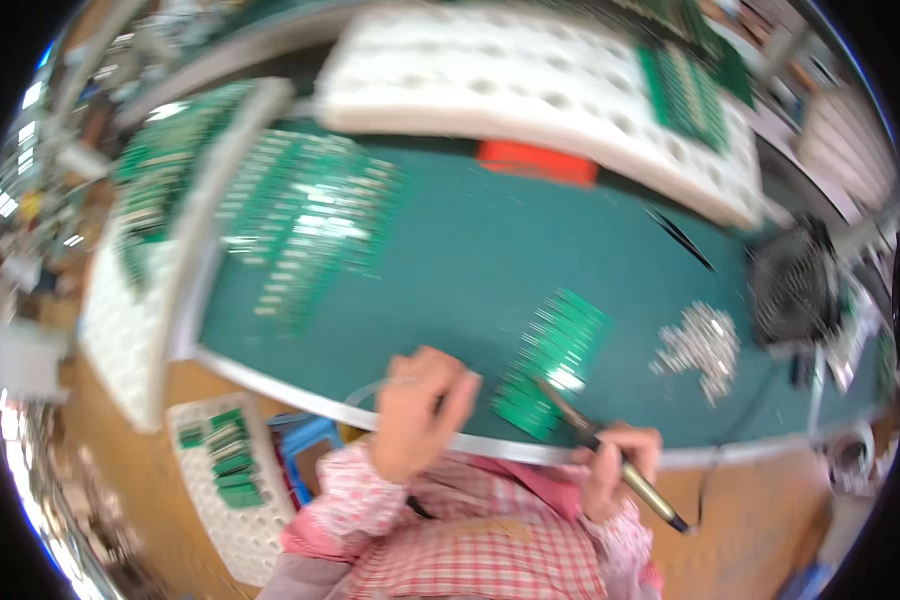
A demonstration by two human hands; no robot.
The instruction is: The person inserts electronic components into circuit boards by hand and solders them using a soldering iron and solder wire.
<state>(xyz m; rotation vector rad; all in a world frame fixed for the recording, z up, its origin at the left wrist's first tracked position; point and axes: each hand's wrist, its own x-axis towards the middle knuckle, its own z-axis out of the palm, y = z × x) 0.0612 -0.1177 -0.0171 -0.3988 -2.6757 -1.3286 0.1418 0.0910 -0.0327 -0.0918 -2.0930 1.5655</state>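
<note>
Blurred frame; the head is in motion. Right hand [615, 465] is wrapped around a soldering iron [610, 450], pen-style, with the tip on or just over the near edge of a green board panel [550, 365]; contact cannot be told through the blur. The panel lies tilted on the green mat [470, 250], near the bench's front edge. Left hand [420, 410] is curled, fingers together, beside the panel's left end. A thin pale loop, likely solder wire [370, 390], runs from it, but whether the fingers pinch it I cannot tell.

Right of the panel: a heap of small metal parts [695, 345], apart from it. Further right, a dark fan [795, 285]. More green boards [310, 220] lie spread on the mat's far left. White foam trays [530, 90] stand behind and to the left.

Risks, as judged:
- The panel looks loose on the mat; pressure from the tip could skate it and smear a joint.
- The left fingers sit close to the hot tip; a slip could burn them.
- The iron's cord [715, 470] hangs over the bench edge; a snag could jerk the tip.
- The panel is near the edge and could be nudged off.
</note>
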